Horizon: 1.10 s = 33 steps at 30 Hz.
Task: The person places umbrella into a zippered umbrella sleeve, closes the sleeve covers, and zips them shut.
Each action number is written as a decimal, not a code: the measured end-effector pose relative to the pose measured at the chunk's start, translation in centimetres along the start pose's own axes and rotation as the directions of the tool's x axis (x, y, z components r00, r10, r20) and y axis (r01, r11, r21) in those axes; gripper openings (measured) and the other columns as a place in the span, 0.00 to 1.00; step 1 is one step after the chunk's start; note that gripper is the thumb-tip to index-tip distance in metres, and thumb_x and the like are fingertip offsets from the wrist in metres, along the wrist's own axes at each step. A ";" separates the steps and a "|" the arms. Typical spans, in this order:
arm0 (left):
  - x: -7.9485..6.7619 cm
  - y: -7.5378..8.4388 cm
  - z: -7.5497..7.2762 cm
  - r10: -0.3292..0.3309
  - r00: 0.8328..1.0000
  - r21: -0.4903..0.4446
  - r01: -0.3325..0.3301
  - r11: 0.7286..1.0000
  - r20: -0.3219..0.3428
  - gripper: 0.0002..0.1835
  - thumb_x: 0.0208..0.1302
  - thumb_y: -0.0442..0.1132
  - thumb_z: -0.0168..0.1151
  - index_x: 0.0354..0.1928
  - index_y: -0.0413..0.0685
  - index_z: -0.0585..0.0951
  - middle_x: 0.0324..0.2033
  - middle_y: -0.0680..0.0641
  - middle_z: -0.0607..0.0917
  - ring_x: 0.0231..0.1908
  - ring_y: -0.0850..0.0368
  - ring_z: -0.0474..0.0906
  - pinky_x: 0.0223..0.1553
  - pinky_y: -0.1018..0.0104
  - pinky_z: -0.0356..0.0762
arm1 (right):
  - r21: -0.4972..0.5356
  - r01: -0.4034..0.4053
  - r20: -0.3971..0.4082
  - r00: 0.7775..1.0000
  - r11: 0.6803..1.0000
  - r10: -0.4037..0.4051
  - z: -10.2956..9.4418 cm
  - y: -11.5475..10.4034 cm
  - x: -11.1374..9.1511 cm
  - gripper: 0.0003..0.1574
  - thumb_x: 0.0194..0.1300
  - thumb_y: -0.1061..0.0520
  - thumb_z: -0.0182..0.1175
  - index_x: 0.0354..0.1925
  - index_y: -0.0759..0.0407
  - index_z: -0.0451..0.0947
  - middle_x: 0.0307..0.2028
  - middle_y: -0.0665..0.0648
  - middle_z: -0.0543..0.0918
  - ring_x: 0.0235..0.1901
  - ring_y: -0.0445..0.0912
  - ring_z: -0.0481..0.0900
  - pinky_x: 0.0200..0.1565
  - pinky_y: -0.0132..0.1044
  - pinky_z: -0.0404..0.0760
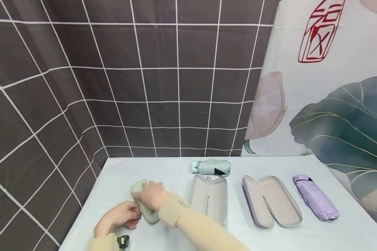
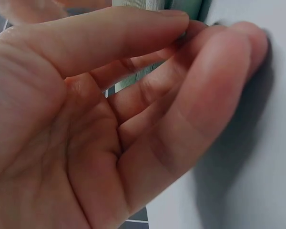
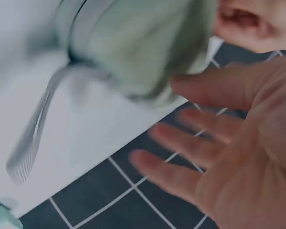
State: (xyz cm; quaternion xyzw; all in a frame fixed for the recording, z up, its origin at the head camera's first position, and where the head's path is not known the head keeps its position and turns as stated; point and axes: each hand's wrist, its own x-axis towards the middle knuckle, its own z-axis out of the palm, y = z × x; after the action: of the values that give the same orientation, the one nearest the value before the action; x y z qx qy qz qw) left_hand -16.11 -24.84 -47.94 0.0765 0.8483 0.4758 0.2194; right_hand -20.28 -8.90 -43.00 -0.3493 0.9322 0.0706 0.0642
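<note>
A pale green zip case stands closed on the left of the table in the head view. My left hand is at its left edge, fingers curled and thumb against them. In the left wrist view the thumb tip meets the fingers right beside the green fabric; what lies between them is hidden. My right hand reaches over the far part of the case. In the right wrist view its thumb touches the case while the other fingers extend, spread and clear of it. A grey ribbed strap trails from the case.
Right of the hands lies an open grey-lined case, with a mint folded umbrella behind it. Farther right are an open purple case and a purple folded umbrella. A dark grid curtain hangs behind the white table.
</note>
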 end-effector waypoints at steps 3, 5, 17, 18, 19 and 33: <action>0.1 0.0 0.1 -0.013 1.000 -0.019 0.013 1.000 0.000 0.04 0.63 0.27 0.57 0.30 0.36 0.77 0.21 0.48 0.79 0.19 0.60 0.78 0.26 0.64 0.80 | -0.163 0.031 0.022 0.999 0.986 -0.027 0.2 0.5 0.3 0.33 0.68 0.41 0.52 0.68 0.16 0.58 0.68 0.44 0.64 0.66 0.47 0.64 0.62 0.49 0.66; 0.0 -0.1 0.1 -0.012 1.000 -0.029 0.012 1.000 0.000 0.04 0.63 0.28 0.58 0.30 0.36 0.77 0.21 0.49 0.79 0.19 0.61 0.77 0.26 0.64 0.80 | -0.256 0.048 0.023 0.999 0.966 -0.044 0.6 0.8 0.5 0.34 0.69 0.42 0.51 0.68 0.13 0.55 0.70 0.43 0.61 0.69 0.47 0.60 0.64 0.48 0.62; 0.4 -0.3 -0.4 0.036 0.990 0.018 -0.034 0.999 -0.135 0.05 0.64 0.28 0.57 0.29 0.36 0.77 0.19 0.48 0.79 0.20 0.58 0.76 0.25 0.62 0.78 | -0.226 0.079 0.020 0.997 0.971 -0.077 0.2 2.0 1.5 0.30 0.65 0.50 0.59 0.64 0.31 0.69 0.68 0.44 0.66 0.69 0.47 0.61 0.60 0.40 0.71; 0.5 -0.3 -0.4 0.045 0.988 0.027 -0.042 0.999 -0.145 0.06 0.65 0.29 0.57 0.29 0.36 0.77 0.19 0.48 0.79 0.20 0.57 0.76 0.25 0.62 0.78 | -0.207 0.076 0.025 0.997 0.975 -0.072 0.2 2.2 1.5 0.30 0.64 0.50 0.60 0.64 0.32 0.70 0.67 0.45 0.67 0.69 0.47 0.62 0.60 0.40 0.71; 0.5 -0.3 -0.4 0.055 0.987 0.038 -0.050 0.998 -0.150 0.06 0.65 0.29 0.57 0.29 0.36 0.77 0.19 0.48 0.79 0.20 0.57 0.76 0.25 0.62 0.77 | -0.198 0.079 0.029 0.997 0.977 -0.075 0.1 2.4 1.5 0.32 0.62 0.51 0.63 0.64 0.33 0.70 0.66 0.45 0.69 0.68 0.46 0.63 0.59 0.40 0.71; 0.1 -1.1 -0.7 0.059 0.974 0.123 -0.033 0.992 -0.218 0.07 0.66 0.29 0.56 0.28 0.40 0.77 0.18 0.49 0.78 0.20 0.56 0.76 0.24 0.63 0.76 | -0.148 0.080 0.033 0.997 0.986 -0.076 0.5 2.8 1.9 0.58 0.30 0.47 0.83 0.62 0.38 0.71 0.59 0.47 0.76 0.65 0.45 0.66 0.62 0.38 0.67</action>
State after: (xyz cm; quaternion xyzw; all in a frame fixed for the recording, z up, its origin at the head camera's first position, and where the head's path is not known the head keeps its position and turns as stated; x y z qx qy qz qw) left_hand -16.42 -25.89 -48.57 0.0556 0.8921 0.4353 0.1077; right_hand -23.54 -7.97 -43.57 -0.3885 0.9088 0.1425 0.0532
